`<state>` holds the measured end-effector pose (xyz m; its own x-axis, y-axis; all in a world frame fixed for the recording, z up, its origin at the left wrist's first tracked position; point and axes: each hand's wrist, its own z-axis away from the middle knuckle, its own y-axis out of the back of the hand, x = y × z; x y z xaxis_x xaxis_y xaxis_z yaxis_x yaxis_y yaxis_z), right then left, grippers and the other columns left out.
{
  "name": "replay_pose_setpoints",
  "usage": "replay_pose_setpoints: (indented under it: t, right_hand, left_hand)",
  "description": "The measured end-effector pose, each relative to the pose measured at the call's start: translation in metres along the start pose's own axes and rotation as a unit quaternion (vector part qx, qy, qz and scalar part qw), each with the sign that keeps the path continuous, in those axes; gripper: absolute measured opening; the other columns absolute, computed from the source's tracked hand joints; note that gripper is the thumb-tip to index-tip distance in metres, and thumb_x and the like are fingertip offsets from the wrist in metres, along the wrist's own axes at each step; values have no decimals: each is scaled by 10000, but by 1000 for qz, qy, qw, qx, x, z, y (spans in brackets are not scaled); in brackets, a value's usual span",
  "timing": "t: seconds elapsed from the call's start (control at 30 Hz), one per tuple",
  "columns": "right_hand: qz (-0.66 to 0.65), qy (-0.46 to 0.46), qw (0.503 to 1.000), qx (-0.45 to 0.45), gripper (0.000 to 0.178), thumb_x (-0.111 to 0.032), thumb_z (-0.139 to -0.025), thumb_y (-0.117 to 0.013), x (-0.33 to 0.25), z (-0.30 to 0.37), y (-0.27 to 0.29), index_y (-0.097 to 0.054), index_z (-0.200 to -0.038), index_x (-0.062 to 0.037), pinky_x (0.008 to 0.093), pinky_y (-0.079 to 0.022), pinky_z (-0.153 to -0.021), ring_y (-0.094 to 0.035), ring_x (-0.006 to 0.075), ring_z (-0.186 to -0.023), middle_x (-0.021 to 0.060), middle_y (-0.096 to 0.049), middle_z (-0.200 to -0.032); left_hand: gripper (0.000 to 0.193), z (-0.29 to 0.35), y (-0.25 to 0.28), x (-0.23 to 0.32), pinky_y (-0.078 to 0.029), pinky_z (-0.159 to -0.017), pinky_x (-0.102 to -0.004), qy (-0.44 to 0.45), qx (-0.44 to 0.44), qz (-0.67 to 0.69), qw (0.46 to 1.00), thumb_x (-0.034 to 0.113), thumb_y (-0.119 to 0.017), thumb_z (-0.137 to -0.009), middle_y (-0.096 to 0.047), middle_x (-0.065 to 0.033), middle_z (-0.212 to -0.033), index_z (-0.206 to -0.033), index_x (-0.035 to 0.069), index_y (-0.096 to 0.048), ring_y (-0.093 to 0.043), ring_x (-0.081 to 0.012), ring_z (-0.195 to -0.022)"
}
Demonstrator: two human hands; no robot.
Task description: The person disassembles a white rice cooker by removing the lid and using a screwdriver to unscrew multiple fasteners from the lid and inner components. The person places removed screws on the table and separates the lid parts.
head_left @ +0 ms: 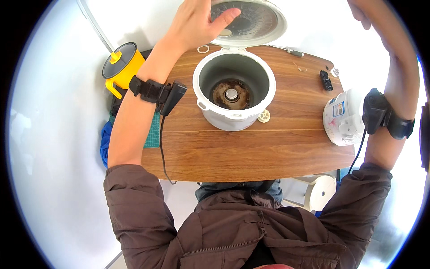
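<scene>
Rice cooker [210, 113]: found upright at the middle of the tabletop [286, 157], towards its back edge. Its lid [264, 27] is raised on the rear hinge, which exposes the heating well; a stained brown base and a round metal button are visible there. The rearward position probably gives the lid room to swing while leaving working space along the front edge.

Left hand [193, 27]: thumb spread across the view of the lid, remaining fingers beyond the frame; contact or grip cannot be told. It is judged to be raised there because the lid is the nearest part. Right hand [360, 15]: cut off by the frame, beyond the right rear corner of the tabletop and well apart from the cooker; its finger state and any contents cannot be told.

A screwdriver [294, 52] lies along the back edge, a white ring [203, 49] near the same edge left of the hinge, and a cream disc [264, 116] just beside the cooker's front right. Their spacing presumably makes each easy to pick up.

Labels: the white container [336, 127] at the right edge carries a blue-and-white printed label, too small to read with confidence. No legible writing was noted on the cooker
</scene>
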<state>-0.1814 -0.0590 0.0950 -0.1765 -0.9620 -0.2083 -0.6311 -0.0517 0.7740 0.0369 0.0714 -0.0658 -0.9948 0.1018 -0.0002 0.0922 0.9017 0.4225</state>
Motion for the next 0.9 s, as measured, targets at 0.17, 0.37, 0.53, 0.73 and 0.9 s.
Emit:
replay_pose_setpoints:
  t: [0.17,0.37,0.53,0.73,0.9]
  right_hand:
    - [-74,78,994,-15,218,-163,-873,-733,24,2,-9,-733,-965,34,208,-401,-358,-521,85,-394,68,-680,-656]
    - [-98,169,979,55,201,-111,-870,-758,60,20,-19,-732,-1028,9,220,-473,-516,-598,96,-573,79,-717,-813]
    - [-62,298,946,110,251,-33,-853,-789,71,49,-34,-728,-1097,-14,232,-553,-695,-680,115,-770,94,-761,-996]
    - [-101,373,918,86,305,57,-820,-787,70,62,-49,-709,-1112,14,272,-594,-817,-737,192,-927,163,-759,-1127]
    - [-77,366,922,104,325,31,-813,-806,67,65,-59,-712,-1121,-16,282,-600,-807,-745,225,-958,151,-755,-1134]
  left_hand:
    - [438,4,1,-17,-490,-866,-426,-99,-18,-94,990,-113,-681,-849,-534,-197,-1086,-1219,29,-495,-559,-395,-994]
    - [421,13,-9,-20,-512,-859,-454,-100,52,-133,985,-128,-676,-838,-552,-214,-1118,-1190,19,-497,-577,-420,-985]
    - [425,13,-15,-21,-528,-853,-457,-101,68,-170,978,-136,-682,-830,-562,-227,-1145,-1184,3,-493,-596,-429,-991]
    - [411,12,-14,-16,-528,-860,-454,-93,65,-166,980,-149,-676,-828,-563,-228,-1151,-1165,-3,-491,-600,-428,-1003]
    - [392,10,-15,-14,-520,-879,-448,-85,69,-159,981,-152,-668,-831,-562,-227,-1157,-1145,-1,-488,-597,-428,-1012]
